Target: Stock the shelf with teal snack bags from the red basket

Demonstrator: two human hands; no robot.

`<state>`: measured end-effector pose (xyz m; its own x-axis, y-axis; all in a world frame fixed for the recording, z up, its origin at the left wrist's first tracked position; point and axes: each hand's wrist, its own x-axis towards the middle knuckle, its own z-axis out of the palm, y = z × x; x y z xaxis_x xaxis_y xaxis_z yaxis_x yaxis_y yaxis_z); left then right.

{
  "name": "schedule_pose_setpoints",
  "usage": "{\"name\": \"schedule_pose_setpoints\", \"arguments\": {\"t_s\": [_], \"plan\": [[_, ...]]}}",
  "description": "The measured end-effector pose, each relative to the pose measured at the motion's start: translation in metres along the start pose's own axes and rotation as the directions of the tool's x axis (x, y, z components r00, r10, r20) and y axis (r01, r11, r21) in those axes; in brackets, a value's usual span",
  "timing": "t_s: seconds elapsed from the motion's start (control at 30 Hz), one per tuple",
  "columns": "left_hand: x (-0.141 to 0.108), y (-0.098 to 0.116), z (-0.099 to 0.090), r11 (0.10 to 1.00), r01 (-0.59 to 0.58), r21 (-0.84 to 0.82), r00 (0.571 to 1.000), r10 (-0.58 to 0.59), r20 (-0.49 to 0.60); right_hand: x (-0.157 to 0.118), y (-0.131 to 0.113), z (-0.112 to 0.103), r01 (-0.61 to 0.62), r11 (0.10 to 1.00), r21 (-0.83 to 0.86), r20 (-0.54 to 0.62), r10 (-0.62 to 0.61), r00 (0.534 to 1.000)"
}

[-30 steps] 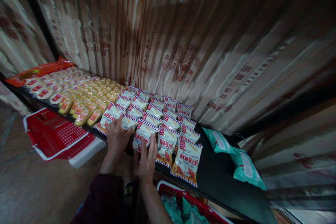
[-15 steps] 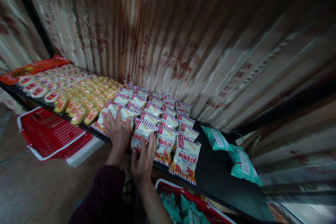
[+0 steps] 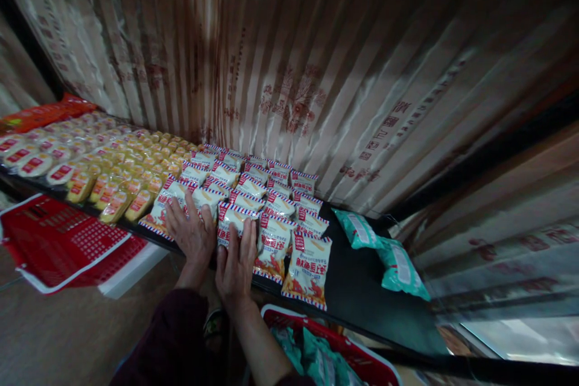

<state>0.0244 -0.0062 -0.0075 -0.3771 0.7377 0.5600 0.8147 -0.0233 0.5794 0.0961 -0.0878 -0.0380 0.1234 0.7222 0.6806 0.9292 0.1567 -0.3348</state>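
My left hand point(image 3: 193, 232) lies with fingers spread on a white snack bag point(image 3: 158, 210) in the front row. Just to its right, my right hand point(image 3: 237, 259) rests its outstretched fingers on another snack bag point(image 3: 231, 217). Both bags have red and blue striped edges, and the hands cover part of them. Several matching snack bags point(image 3: 274, 238) stand in rows behind and to the right, the rightmost front snack bag point(image 3: 308, 268) leaning back. All are on a black shelf point(image 3: 362, 289).
Wrapped yellow cakes point(image 3: 117, 205) and round white cakes point(image 3: 36, 164) fill the left, beside an orange package point(image 3: 49, 111). Teal bags point(image 3: 402, 271) lie at right. Below are a red basket point(image 3: 58, 241) and another red basket point(image 3: 375, 365) holding teal bags. A pleated curtain point(image 3: 289, 42) hangs behind.
The view has shifted a little to the right, so everything sits further left. My right hand's fingers lie slightly higher over the front bag. The bags keep their arrangement.
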Motion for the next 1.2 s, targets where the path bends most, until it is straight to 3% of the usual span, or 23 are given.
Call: {"name": "schedule_pose_setpoints", "arguments": {"t_s": [0.23, 0.6, 0.93, 1.2], "plan": [[-0.001, -0.006, 0.000, 0.999, -0.017, -0.042, 1.000, 0.017, -0.002, 0.000, 0.001, 0.001, 0.003, 1.000, -0.012, 0.020, -0.003, 1.000], [-0.002, -0.008, 0.003, 0.998, 0.061, -0.028, 0.998, -0.061, 0.021, 0.002, 0.005, 0.006, 0.039, 0.999, -0.011, -0.008, -0.039, 0.999], [0.003, -0.013, 0.009, 0.988, 0.011, -0.154, 1.000, -0.007, 0.025, 0.002, 0.006, 0.007, 0.043, 0.999, -0.011, -0.004, -0.043, 0.999], [0.002, -0.006, 0.004, 0.994, 0.093, -0.054, 0.994, -0.089, 0.066, 0.003, 0.004, 0.008, 0.034, 0.999, -0.031, 0.012, -0.034, 0.999]]}}
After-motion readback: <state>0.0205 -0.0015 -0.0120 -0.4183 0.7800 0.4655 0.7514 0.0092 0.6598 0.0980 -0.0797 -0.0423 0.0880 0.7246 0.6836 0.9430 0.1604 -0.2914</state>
